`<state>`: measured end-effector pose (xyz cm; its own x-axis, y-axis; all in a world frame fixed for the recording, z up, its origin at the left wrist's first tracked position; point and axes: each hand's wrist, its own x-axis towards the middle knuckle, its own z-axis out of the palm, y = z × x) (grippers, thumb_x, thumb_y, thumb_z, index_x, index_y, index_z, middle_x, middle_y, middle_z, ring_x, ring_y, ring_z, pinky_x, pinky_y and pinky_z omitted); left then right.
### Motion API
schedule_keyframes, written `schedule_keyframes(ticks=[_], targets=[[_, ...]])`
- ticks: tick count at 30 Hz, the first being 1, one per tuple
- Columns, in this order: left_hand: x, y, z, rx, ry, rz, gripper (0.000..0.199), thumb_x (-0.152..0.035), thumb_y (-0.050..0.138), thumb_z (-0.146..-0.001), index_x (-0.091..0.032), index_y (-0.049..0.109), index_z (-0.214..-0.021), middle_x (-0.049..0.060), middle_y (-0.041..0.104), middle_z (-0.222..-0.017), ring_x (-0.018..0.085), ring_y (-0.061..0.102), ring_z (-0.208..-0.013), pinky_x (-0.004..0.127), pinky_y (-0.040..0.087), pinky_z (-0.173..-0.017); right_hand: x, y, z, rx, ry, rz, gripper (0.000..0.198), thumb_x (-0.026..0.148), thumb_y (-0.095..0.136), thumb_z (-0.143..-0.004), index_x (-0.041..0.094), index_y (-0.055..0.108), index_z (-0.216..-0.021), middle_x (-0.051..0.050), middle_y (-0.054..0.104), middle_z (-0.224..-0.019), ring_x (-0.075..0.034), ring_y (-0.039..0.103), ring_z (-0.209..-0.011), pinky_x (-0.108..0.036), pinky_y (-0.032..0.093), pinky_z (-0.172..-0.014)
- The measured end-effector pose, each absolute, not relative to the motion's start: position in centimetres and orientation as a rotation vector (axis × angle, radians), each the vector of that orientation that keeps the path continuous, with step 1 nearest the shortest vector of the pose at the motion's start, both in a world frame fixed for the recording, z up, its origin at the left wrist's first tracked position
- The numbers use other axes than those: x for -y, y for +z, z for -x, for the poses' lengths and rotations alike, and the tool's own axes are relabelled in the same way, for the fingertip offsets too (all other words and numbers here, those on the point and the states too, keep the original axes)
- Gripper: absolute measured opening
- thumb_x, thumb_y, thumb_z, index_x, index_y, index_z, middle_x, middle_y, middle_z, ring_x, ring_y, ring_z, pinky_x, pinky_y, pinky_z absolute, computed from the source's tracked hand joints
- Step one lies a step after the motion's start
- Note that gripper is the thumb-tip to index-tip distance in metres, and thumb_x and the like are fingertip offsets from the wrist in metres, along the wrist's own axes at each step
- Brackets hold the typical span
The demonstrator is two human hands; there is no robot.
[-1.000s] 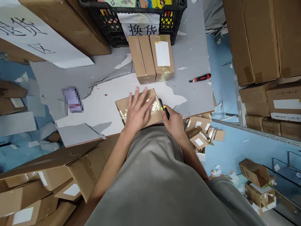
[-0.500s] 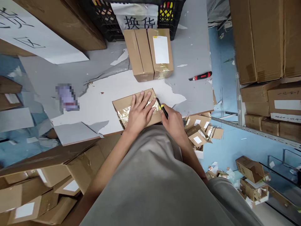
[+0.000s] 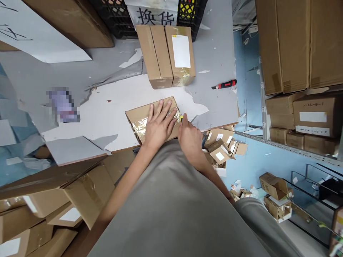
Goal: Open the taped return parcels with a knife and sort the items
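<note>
Small carton (image 3: 137,115) lies flat on worktop (image 3: 112,103), under the left hand and just beside the right. Long axis runs side to side, slightly aslant: right end farther from the body, left end nearer. Shiny tape (image 3: 139,127) follows that axis.

Left hand (image 3: 158,129) is palm-down across the carton top, fingers a little spread, gripping nothing. Right hand (image 3: 189,138) is closed round a yellow-and-black cutter (image 3: 181,118), mostly hidden by the fist; blade contact can't be told. Hands close together, left thumb toward right knuckles. Right hand is nearer the carton's short right end. Red-and-black knife (image 3: 226,84) lies beyond it, farther right.
</note>
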<state>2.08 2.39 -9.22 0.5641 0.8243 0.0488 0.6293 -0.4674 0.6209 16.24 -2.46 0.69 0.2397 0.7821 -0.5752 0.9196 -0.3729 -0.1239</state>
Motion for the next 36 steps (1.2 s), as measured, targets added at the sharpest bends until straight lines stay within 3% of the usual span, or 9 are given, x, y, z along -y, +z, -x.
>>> schedule_keyframes(ticks=[4, 10, 17, 23, 30, 36], targets=[[-2.2, -9.4, -2.4, -1.167, 0.487, -2.239, 0.05, -0.042, 0.046, -0.12, -0.031, 0.06, -0.167, 0.008, 0.049, -0.182, 0.034, 0.031, -0.177, 0.072, 0.015, -0.146, 1.4, 0.9, -15.9, -1.589, -0.785, -2.222, 0.067, 0.016, 0.045, -0.117, 0.012, 0.031, -0.182, -0.023, 0.083, -0.125, -0.03, 0.085, -0.11, -0.035, 0.066, -0.093], [-2.3, -9.5, -2.4, -1.185, 0.502, -2.25, 0.048, -0.043, 0.046, -0.12, -0.031, 0.063, -0.164, 0.007, 0.051, -0.181, 0.033, 0.033, -0.177, 0.07, 0.019, -0.146, 1.7, 2.1, -16.5, -1.557, -0.712, -2.164, 0.048, 0.012, 0.039, -0.119, 0.01, 0.054, -0.165, -0.024, 0.084, -0.119, -0.03, 0.085, -0.112, -0.034, 0.064, -0.092], [-2.2, -9.6, -2.4, -1.164, 0.502, -2.261, 0.051, -0.041, 0.047, -0.12, -0.032, 0.058, -0.169, 0.007, 0.047, -0.183, 0.033, 0.031, -0.177, 0.07, 0.018, -0.146, 1.9, 2.8, -16.8, -1.499, -0.694, -2.131, 0.038, 0.009, 0.041, -0.116, 0.011, 0.065, -0.146, -0.023, 0.083, -0.123, -0.028, 0.082, -0.121, -0.031, 0.061, -0.095], [-2.2, -9.8, -2.5, -1.181, 0.526, -2.257, 0.049, -0.04, 0.047, -0.12, -0.032, 0.062, -0.165, 0.008, 0.049, -0.182, 0.032, 0.032, -0.177, 0.068, 0.019, -0.147, 3.5, 3.7, -16.7, -1.465, -0.759, -2.11, 0.036, 0.019, 0.04, -0.12, 0.013, 0.062, -0.149, -0.022, 0.083, -0.121, -0.03, 0.083, -0.118, -0.033, 0.06, -0.094], [-2.1, -9.5, -2.7, -1.18, 0.512, -2.252, 0.05, -0.043, 0.045, -0.12, -0.03, 0.063, -0.164, 0.008, 0.048, -0.182, 0.032, 0.03, -0.178, 0.068, 0.018, -0.147, 3.0, 3.2, -16.9, -1.489, -0.729, -2.171, 0.035, 0.017, 0.042, -0.118, 0.013, 0.066, -0.144, -0.022, 0.082, -0.127, -0.03, 0.08, -0.123, -0.035, 0.059, -0.099], [-2.1, -9.5, -2.7, -1.192, 0.526, -2.258, 0.049, -0.044, 0.044, -0.12, -0.03, 0.065, -0.162, 0.007, 0.049, -0.182, 0.031, 0.031, -0.178, 0.068, 0.02, -0.146, 5.6, 4.2, -17.0, -1.467, -0.778, -2.172, 0.036, 0.023, 0.044, -0.121, 0.017, 0.064, -0.15, -0.02, 0.084, -0.122, -0.031, 0.083, -0.115, -0.035, 0.06, -0.093]])
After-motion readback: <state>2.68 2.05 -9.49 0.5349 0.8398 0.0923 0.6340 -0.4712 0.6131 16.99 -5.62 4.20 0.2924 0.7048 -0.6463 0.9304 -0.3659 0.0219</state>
